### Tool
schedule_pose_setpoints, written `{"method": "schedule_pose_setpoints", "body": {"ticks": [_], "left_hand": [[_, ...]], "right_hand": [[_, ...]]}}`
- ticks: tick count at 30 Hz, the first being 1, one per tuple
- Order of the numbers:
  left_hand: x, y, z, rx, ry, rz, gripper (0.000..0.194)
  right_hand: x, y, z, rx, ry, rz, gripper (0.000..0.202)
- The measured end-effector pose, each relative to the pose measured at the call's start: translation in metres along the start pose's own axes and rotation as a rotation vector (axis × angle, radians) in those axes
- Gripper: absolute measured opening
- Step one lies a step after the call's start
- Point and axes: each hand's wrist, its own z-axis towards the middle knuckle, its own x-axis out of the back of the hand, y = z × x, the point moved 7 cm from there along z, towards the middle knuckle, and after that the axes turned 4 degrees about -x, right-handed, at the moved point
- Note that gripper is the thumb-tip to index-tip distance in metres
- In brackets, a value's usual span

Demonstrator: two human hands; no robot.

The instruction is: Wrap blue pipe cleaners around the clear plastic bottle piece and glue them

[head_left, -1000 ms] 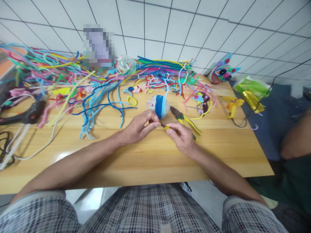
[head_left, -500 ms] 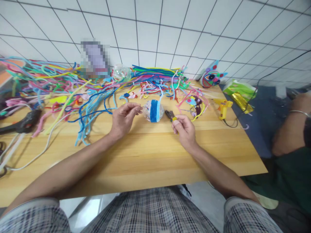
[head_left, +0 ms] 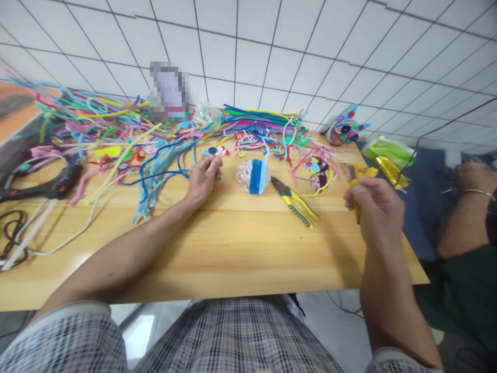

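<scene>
My left hand rests at the table with its fingers pinched together, left of a clear ball and apart from it. What the fingertips hold, if anything, is too small to tell. Dark and light blue pipe cleaners band the ball, and one light blue end sticks up. Pliers with yellow-green handles lie right of the ball, jaws toward it. Raised over the table's right side, my right hand is closed on a yellow-handled tool with a greyish tip; blur hides its kind.
Loose pipe cleaners cover the back and left of the table. A black glue gun with a white cord lies at left. Behind my right hand is a yellow glue gun. A decorated ball stands at back right. Another person's arm is at right.
My right hand has moved right, away from the ball, and the pliers now lie on the table. My left hand has drawn back from the ball. The view has shifted slightly.
</scene>
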Motion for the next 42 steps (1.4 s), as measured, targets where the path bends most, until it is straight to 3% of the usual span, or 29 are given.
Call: {"method": "schedule_pose_setpoints", "body": {"ticks": [4, 7, 11, 14, 16, 18, 21, 24, 27, 30, 32, 36, 39, 42], "left_hand": [[-0.004, 0.000, 0.002, -0.019, -0.001, -0.059, 0.016], [-0.006, -0.002, 0.002, -0.032, 0.002, -0.096, 0.006], [-0.005, -0.002, 0.003, -0.046, 0.010, -0.137, 0.001], [-0.001, 0.015, -0.002, -0.107, 0.037, -0.177, 0.015], [-0.002, 0.034, -0.013, -0.144, 0.008, -0.202, 0.028], [-0.011, 0.053, -0.030, -0.140, -0.114, -0.255, 0.041], [-0.033, 0.073, -0.066, -0.028, -0.370, -0.364, 0.054], [-0.047, 0.080, -0.097, 0.113, -0.516, -0.441, 0.055], [-0.053, 0.081, -0.112, 0.156, -0.582, -0.458, 0.058], [-0.055, 0.083, -0.118, 0.112, -0.617, -0.420, 0.062], [-0.056, 0.085, -0.120, 0.061, -0.636, -0.384, 0.063], [-0.055, 0.089, -0.125, -0.065, -0.678, -0.299, 0.062], [-0.049, 0.091, -0.119, -0.187, -0.615, -0.202, 0.065], [-0.036, 0.089, -0.103, -0.309, -0.452, -0.098, 0.066]], "right_hand": [[0.051, 0.047, 0.007, -0.194, 0.041, -0.237, 0.019], [0.076, 0.079, 0.006, -0.280, 0.093, -0.556, 0.024], [0.084, 0.110, 0.008, -0.304, 0.099, -0.761, 0.023], [0.082, 0.120, 0.009, -0.267, 0.085, -0.863, 0.031], [0.074, 0.112, 0.007, -0.171, 0.085, -0.855, 0.034], [0.054, 0.088, -0.001, -0.021, 0.053, -0.755, 0.035], [0.005, 0.032, -0.030, 0.207, -0.113, -0.483, 0.027], [-0.057, -0.027, -0.070, 0.401, -0.361, -0.280, 0.017], [-0.106, -0.059, -0.098, 0.459, -0.556, -0.165, 0.024], [-0.133, -0.065, -0.105, 0.420, -0.582, -0.096, 0.017], [-0.141, -0.063, -0.104, 0.388, -0.556, -0.066, 0.009], [-0.142, -0.054, -0.107, 0.373, -0.554, -0.036, 0.014], [-0.119, -0.044, -0.096, 0.446, -0.433, 0.003, 0.013], [-0.077, -0.035, -0.055, 0.606, -0.165, -0.007, 0.018]]}}
